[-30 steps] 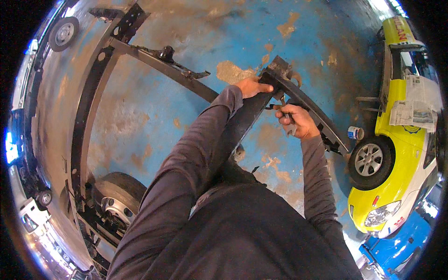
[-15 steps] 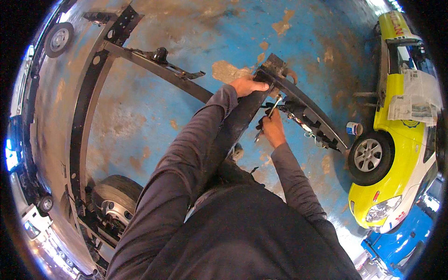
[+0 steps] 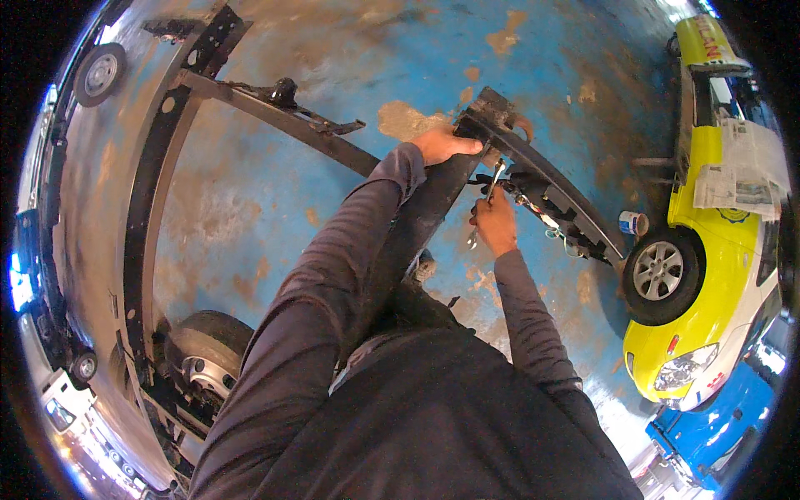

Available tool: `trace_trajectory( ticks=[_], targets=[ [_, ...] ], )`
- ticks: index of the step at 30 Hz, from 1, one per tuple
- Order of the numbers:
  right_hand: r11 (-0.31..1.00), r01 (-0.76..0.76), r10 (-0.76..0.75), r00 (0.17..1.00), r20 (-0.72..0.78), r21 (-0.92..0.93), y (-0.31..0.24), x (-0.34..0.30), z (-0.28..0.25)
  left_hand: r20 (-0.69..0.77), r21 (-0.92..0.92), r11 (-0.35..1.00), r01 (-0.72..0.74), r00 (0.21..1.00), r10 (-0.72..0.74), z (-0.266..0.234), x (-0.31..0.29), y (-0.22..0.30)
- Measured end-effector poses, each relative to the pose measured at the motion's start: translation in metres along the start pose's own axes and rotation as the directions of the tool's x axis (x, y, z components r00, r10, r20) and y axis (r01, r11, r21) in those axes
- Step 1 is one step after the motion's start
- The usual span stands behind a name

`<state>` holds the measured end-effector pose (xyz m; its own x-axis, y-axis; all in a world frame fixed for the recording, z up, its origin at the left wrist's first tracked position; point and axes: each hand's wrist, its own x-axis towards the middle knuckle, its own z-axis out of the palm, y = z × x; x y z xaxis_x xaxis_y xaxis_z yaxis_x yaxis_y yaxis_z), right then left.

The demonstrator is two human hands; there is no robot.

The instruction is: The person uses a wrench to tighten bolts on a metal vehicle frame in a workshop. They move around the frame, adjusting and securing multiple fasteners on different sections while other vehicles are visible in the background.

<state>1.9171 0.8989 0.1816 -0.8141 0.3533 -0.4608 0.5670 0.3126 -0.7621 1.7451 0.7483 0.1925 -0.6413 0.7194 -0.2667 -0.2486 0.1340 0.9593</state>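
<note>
Near the far end of a black steel chassis rail point(image 3: 437, 193), my left hand point(image 3: 446, 147) grips its top, thumb laid across and the other fingers mostly hidden over the far side. Just to the right, my right hand point(image 3: 495, 223) is closed around a shiny metal wrench point(image 3: 497, 175). The wrench's upper end reaches up to the underside of the joint where the rail meets a black crossmember point(image 3: 562, 185); whether it sits on a nut is too small to tell. Wires and a hose point(image 3: 537, 213) hang along that crossmember, close to my right hand.
To the left runs a second frame rail point(image 3: 150, 225), joined by a crossbar point(image 3: 292, 127). A wheel point(image 3: 208, 354) lies low at left. A yellow car point(image 3: 696, 258) stands at right, partly covered with newspaper point(image 3: 737, 183), with a small can point(image 3: 633, 224) by its tyre.
My right hand has shifted slightly right, and the wrench has swung more upright, its lower end moving right. My left hand keeps its hold on the rail.
</note>
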Motion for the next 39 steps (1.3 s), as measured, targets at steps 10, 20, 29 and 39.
trace_trajectory(
  ticks=[10, 20, 29, 39],
  targets=[
    [0.772, -0.363, 0.136, 0.896, 0.422, 0.522, -0.059, -0.023, -0.038, 0.033, -0.087, 0.984, 0.154, 0.988, -0.152, -0.004, -0.006, 0.004],
    [0.684, -0.536, 0.224, 0.8, 0.556, 0.496, -0.087, -0.001, -0.078, 0.002, -0.036, 0.994, 0.1, 0.995, -0.1, -0.005, -0.001, -0.004],
    [0.873, -0.38, 0.22, 0.866, 0.448, 0.306, -0.097, -0.008, -0.072, 0.015, -0.04, 0.993, 0.109, 0.994, -0.108, -0.004, -0.007, 0.005],
    [0.985, -0.156, 0.134, 0.956, 0.261, 0.068, -0.064, -0.034, -0.048, 0.05, -0.09, 0.993, 0.077, 0.996, -0.073, -0.005, 0.002, -0.008]
  ],
)
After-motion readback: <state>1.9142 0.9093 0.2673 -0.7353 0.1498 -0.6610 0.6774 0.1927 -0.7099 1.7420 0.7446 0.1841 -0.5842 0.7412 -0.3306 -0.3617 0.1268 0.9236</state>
